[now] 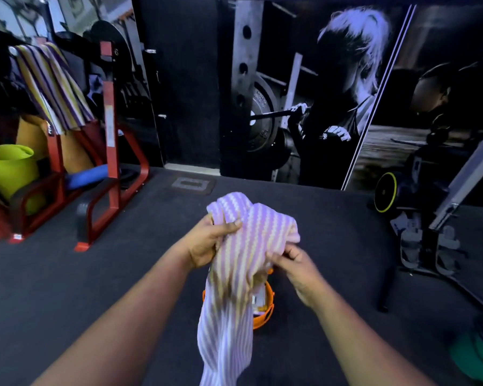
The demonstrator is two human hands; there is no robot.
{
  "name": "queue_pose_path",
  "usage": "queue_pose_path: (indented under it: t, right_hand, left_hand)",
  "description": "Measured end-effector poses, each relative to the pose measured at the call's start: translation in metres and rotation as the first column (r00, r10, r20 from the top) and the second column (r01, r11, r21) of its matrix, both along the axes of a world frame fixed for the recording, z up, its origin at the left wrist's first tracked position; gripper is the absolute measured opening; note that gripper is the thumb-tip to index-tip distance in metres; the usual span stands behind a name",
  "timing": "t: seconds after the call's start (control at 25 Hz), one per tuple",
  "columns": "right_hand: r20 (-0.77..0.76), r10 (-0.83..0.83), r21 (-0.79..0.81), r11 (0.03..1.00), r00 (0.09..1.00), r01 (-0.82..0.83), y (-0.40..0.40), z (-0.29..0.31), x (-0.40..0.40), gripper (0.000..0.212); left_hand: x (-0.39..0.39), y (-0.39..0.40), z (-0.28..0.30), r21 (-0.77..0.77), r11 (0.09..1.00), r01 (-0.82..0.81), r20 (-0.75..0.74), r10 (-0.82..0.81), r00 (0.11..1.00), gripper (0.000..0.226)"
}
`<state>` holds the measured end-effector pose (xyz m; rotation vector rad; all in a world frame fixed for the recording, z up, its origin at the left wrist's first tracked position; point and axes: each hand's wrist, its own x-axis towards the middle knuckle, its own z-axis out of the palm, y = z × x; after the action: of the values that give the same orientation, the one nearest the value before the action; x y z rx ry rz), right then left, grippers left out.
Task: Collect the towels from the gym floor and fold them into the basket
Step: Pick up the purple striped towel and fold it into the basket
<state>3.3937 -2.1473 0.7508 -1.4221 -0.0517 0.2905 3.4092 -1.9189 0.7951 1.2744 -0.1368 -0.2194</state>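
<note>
Your left hand [207,240] grips the bunched purple-and-yellow striped towel [234,274] near its top; your right hand [296,267] pinches its right edge. The hanging towel hides most of the orange plastic basket [265,310] below, whose contents are probably folded cloth.

Towel [234,274] hides most of the basket [265,307] — contents unclear.

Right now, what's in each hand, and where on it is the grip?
Both hold one striped towel. Left hand grips its bunched upper part; right hand pinches an edge lower on the right side. The rest hangs over the orange basket.
</note>
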Motion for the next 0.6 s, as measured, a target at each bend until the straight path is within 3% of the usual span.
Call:
queue_pose_path:
  t: [0.04,0.12,0.2,0.28,0.32,0.4,0.44,0.52,0.56,0.6]
  right_hand:
    - [0.038,-0.085,0.039,0.996,0.996,0.083,0.001,0.005,0.002,0.011]
    - [0.136,-0.203,0.015,0.979,0.97,0.203,-0.005,0.017,0.015,0.016]
    - [0.258,-0.235,-0.193,0.938,0.937,0.288,-0.022,0.022,0.034,0.009]
    - [0.241,-0.179,-0.401,0.877,0.954,0.266,-0.032,0.024,0.045,0.017]
    - [0.192,-0.162,-0.369,0.902,0.968,0.224,-0.032,0.027,0.047,0.018]
    - [0.081,-0.161,-0.076,0.983,0.984,0.167,-0.022,0.045,0.047,0.014]
    - [0.045,-0.179,0.106,0.979,0.983,0.173,-0.019,0.056,0.048,0.014]
    - [0.017,-0.172,0.425,0.893,0.985,0.149,-0.023,0.069,0.05,0.018]
    - [0.016,-0.134,0.458,0.882,0.991,0.112,-0.027,0.066,0.051,0.03]
    - [0.01,-0.093,0.334,0.939,0.996,0.085,-0.03,0.06,0.048,0.043]
  left_hand:
    - [0.003,0.006,-0.002,0.063,0.998,-0.018,0.005,0.018,1.0,0.015]
    - [0.011,0.02,-0.013,0.286,0.955,-0.078,0.008,0.079,0.997,0.036]
    - [0.018,0.031,-0.018,0.4,0.904,-0.148,-0.012,0.167,0.986,0.034]
    - [0.024,0.039,-0.001,0.361,0.909,-0.208,-0.068,0.248,0.966,0.028]
    - [0.03,0.044,0.008,0.254,0.942,-0.219,-0.115,0.254,0.96,0.031]
    - [0.033,0.052,0.019,0.003,0.991,-0.137,-0.132,0.136,0.982,0.053]
    - [0.031,0.052,0.014,-0.017,0.997,-0.078,-0.095,0.076,0.993,0.06]
    - [0.008,0.036,-0.016,0.14,0.99,0.03,-0.101,-0.016,0.995,0.057]
    - [0.001,0.026,-0.031,0.191,0.98,0.057,-0.111,-0.036,0.993,0.056]
    - [-0.001,0.017,-0.038,0.181,0.983,0.034,-0.14,-0.008,0.99,0.054]
